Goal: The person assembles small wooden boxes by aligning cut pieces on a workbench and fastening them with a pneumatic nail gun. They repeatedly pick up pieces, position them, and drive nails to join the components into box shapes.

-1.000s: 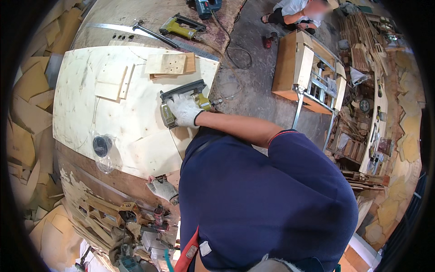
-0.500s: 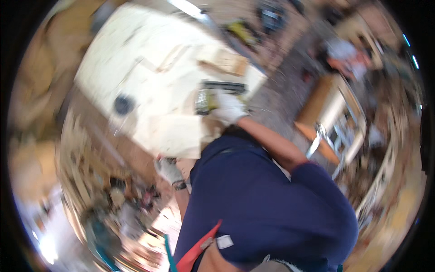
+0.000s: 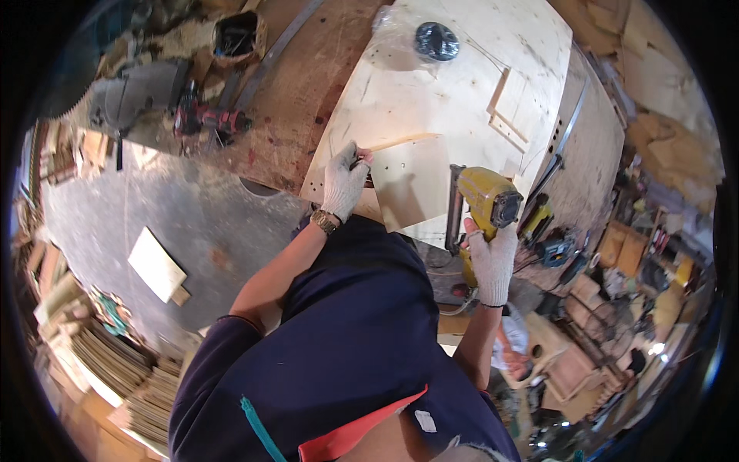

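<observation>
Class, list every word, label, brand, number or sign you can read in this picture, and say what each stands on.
No text can be read.
Yellow nail gun in the right hand: any lettering is too small.
White tag on the navy shirt: too blurred.
Metal straightedge: any markings are too small.

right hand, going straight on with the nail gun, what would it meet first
Beyond the nail gun, the right hand would probably meet the pale plywood sheet, though depth is unclear.
</observation>
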Action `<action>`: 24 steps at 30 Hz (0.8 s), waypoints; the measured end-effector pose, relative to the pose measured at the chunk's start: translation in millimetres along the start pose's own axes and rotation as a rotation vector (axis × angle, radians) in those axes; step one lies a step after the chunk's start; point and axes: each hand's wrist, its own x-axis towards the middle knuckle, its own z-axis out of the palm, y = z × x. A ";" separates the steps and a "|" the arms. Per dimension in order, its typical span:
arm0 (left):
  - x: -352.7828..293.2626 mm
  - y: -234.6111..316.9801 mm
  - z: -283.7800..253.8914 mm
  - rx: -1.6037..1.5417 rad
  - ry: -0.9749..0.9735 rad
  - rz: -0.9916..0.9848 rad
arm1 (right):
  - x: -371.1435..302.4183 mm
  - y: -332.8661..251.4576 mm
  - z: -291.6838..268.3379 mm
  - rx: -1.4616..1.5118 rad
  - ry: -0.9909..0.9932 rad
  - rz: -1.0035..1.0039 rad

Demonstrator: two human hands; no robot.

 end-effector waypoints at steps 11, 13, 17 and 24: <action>-2.4 -0.9 0.0 0.184 -0.010 0.102 | 33.3 -62.3 49.9 0.053 -0.221 0.119; -3.8 0.2 0.6 0.147 -0.023 0.068 | 34.8 -62.7 51.2 0.036 -0.230 0.124; -5.4 0.4 4.2 0.142 0.014 0.131 | 36.5 -61.2 51.6 -0.006 -0.249 0.128; -6.6 2.1 0.7 0.136 -0.095 0.067 | 36.8 -58.4 52.9 -0.006 -0.256 0.130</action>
